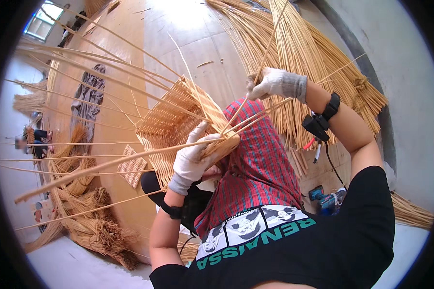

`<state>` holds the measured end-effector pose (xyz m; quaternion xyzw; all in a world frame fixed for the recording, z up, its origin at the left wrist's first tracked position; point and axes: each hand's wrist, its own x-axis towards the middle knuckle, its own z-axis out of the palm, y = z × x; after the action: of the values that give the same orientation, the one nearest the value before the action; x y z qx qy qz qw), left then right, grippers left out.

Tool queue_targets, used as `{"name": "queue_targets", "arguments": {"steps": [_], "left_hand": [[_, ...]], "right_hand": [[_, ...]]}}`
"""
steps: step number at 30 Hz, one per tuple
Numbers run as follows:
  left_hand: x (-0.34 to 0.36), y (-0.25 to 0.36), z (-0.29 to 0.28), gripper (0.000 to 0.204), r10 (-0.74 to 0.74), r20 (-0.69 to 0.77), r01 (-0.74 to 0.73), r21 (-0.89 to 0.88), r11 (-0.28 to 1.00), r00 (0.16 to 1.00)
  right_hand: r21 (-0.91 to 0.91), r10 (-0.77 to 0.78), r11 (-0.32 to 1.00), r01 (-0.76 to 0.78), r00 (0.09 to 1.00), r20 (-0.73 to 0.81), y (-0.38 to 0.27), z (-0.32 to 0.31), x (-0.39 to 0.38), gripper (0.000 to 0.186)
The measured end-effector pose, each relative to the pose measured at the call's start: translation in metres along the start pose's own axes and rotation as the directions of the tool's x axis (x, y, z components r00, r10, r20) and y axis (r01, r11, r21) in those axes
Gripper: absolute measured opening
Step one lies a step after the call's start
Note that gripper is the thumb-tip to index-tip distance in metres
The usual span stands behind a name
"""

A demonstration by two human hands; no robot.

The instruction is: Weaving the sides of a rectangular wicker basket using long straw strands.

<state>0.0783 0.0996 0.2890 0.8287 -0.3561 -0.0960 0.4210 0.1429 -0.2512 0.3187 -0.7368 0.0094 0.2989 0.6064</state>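
A woven tan basket (164,120) rests tilted over my lap, long loose canes fanning out from its rim in many directions. My left hand (192,161), in a white glove, is closed on the basket's near right corner, where several canes cross. My right hand (266,84), in a white and grey glove, is raised to the upper right of the basket, pinching a thin cane (241,108) that runs down to that corner. A red plaid cloth (260,159) covers my lap beneath the basket.
Long cane bundles (294,48) lie at the upper right, more (99,231) along the left. A small woven square (130,166), a grey cloth (86,91) and a cordless power tool (325,200) lie on the floor. Another person (38,142) sits by the left wall.
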Motion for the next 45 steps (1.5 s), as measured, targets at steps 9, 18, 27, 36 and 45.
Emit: {"name": "queue_targets", "arguments": {"steps": [9,18,27,36,45], "left_hand": [[-0.001,0.005,0.012,0.047,-0.021,-0.030,0.015,-0.175,0.984,0.999],[0.011,0.015,-0.005,0.040,-0.083,0.025,0.086,-0.176,0.981,0.996],[-0.005,-0.006,0.030,0.054,0.125,-0.032,-0.128,-0.177,0.976,0.992],[-0.011,-0.010,0.019,0.039,0.087,-0.023,-0.087,0.007,0.996,0.996],[-0.010,-0.016,0.025,0.048,0.096,0.026,-0.100,0.242,0.965,0.995]], "right_hand": [[-0.423,-0.814,0.223,0.878,0.407,0.416,-0.084,0.066,0.004,0.041],[-0.361,-0.773,0.272,0.892,0.426,0.470,-0.070,0.093,0.042,0.044],[0.007,-0.459,0.822,0.570,0.655,0.601,-0.070,0.104,0.080,0.062],[0.165,-0.524,0.830,0.533,0.643,0.558,-0.075,0.097,0.063,0.043],[0.461,-0.465,0.883,0.088,0.296,0.834,-0.122,0.111,0.083,0.061]]}}
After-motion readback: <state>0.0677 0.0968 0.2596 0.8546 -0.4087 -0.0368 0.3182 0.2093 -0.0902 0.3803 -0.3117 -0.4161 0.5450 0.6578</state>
